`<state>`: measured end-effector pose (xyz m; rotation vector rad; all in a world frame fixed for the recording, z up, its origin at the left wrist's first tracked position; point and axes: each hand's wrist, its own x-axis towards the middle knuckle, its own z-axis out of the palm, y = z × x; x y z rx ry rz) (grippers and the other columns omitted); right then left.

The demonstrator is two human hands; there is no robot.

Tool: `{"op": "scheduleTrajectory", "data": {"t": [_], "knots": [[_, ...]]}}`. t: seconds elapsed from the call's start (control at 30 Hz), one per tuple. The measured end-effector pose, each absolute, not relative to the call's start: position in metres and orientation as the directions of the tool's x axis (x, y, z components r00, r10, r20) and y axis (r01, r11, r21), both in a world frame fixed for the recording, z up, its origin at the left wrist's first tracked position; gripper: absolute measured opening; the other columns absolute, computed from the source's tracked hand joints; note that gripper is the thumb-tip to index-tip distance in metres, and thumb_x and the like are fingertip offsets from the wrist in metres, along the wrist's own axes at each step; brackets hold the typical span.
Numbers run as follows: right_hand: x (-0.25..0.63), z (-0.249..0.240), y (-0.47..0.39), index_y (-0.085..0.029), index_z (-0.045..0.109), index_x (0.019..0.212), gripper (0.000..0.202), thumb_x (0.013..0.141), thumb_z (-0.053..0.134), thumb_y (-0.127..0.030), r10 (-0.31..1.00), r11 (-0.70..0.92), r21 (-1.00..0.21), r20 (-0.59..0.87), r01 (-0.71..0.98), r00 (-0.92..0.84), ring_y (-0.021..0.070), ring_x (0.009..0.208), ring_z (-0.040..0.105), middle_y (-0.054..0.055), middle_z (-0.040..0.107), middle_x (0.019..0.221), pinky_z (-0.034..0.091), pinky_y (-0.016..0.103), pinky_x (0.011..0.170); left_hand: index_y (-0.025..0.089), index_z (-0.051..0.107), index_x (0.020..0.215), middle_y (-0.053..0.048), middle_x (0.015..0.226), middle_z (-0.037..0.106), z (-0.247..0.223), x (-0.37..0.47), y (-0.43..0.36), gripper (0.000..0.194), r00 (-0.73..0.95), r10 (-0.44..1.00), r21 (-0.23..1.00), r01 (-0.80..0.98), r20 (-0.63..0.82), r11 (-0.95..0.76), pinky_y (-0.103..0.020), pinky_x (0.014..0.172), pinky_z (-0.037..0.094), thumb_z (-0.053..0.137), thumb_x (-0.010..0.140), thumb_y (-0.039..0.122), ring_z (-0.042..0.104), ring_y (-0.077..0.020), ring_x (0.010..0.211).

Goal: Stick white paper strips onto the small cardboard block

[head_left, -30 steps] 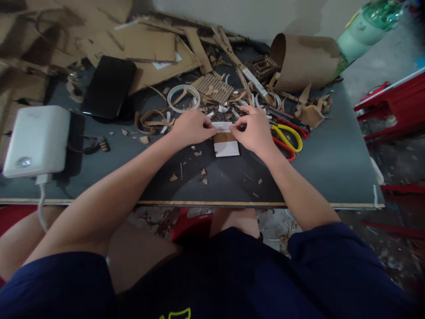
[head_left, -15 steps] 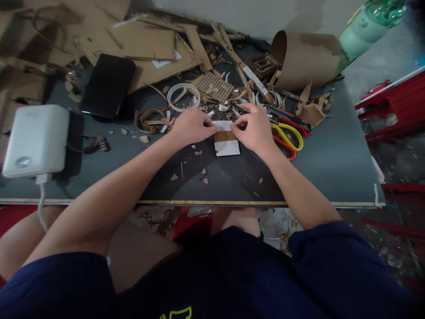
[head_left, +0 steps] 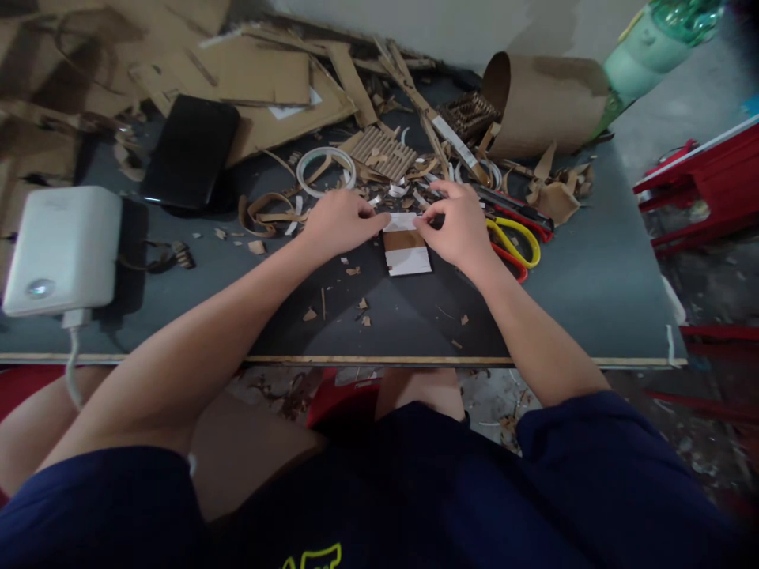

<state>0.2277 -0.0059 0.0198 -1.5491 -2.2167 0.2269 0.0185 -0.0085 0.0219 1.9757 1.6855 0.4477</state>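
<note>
Little has changed since the earlier frames: both hands stay at the far end of the small cardboard piece (head_left: 406,248), which has slid slightly to the right and a touch nearer the front edge of the bench (head_left: 593,269), and the fingers have closed in a bit tighter on its white top strip.

The left hand (head_left: 341,222) lies knuckles up, fingers curled, its fingertips pressed on the left end of the white strip at the far end of the piece. The right hand (head_left: 459,224) meets it from the other side, thumb and forefinger nearly closed in a pinch on the strip's right end, the other fingers loosely bent. Whether either hand actually grips the strip or only presses on it cannot be told.

The cardboard piece lies flat on the dark bench, near the middle, well back from the front edge: a white band far, a brown band in the middle, a white band near.

Just beside the right hand, on its right, lie yellow-handled scissors (head_left: 515,239) with red-handled ones touching them. A ring of white tape (head_left: 326,171) lies beyond the left hand. Toward the left edge sit a white power bank (head_left: 62,249) and, farther back, a black phone (head_left: 190,150). Cardboard scraps (head_left: 278,87) crowd the far edge, with a cardboard roll (head_left: 545,103) at the far right corner.
</note>
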Motion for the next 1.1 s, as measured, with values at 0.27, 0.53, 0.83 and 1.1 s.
{"op": "scheduleTrajectory", "data": {"t": [0.27,0.53,0.83,1.1], "knots": [[0.2274,0.0202,-0.0058,-0.02,0.075,0.075,0.016,0.086,0.068,-0.03,0.931,0.35,-0.362,0.233,0.864,-0.28,0.0344,0.13,0.056,0.011,0.064,0.137,0.045,0.054,0.114,0.02,0.074,0.074,-0.001,0.063,0.059,0.0191,0.0178,-0.0075,0.032,0.158,0.986,0.51,0.854,-0.06,-0.106,-0.031,0.071,0.039,0.064,0.077,0.051,0.054,-0.0167,0.066],[0.2267,0.0215,-0.0067,-0.018,0.076,0.075,0.016,0.085,0.069,-0.03,0.932,0.351,-0.373,0.227,0.859,-0.283,0.0339,0.128,0.058,0.011,0.065,0.136,0.042,0.054,0.116,0.019,0.073,0.073,0.0,0.059,0.06,0.0173,0.0162,-0.0058,0.025,0.166,0.985,0.559,0.822,-0.056,-0.107,-0.03,0.071,0.041,0.065,0.077,0.042,0.055,-0.016,0.065],[0.2263,0.0241,-0.0077,-0.02,0.074,0.073,0.016,0.086,0.069,-0.029,0.939,0.339,-0.398,0.204,0.852,-0.278,0.0355,0.13,0.057,0.011,0.064,0.138,0.045,0.057,0.113,0.017,0.074,0.067,-0.001,0.052,0.058,0.0219,0.0133,-0.0051,0.029,0.163,0.985,0.601,0.793,-0.056,-0.097,-0.028,0.063,0.038,0.067,0.08,0.042,0.051,-0.0143,0.058],[0.2259,0.0258,-0.0089,-0.02,0.072,0.072,0.017,0.087,0.068,-0.028,0.94,0.337,-0.409,0.187,0.848,-0.284,0.0353,0.13,0.056,0.012,0.064,0.137,0.044,0.057,0.113,0.017,0.073,0.068,-0.001,0.054,0.056,0.0232,0.0145,-0.006,0.031,0.141,0.987,0.591,0.804,-0.077,-0.069,-0.029,0.065,0.036,0.066,0.08,0.044,0.05,-0.0137,0.06]]}}
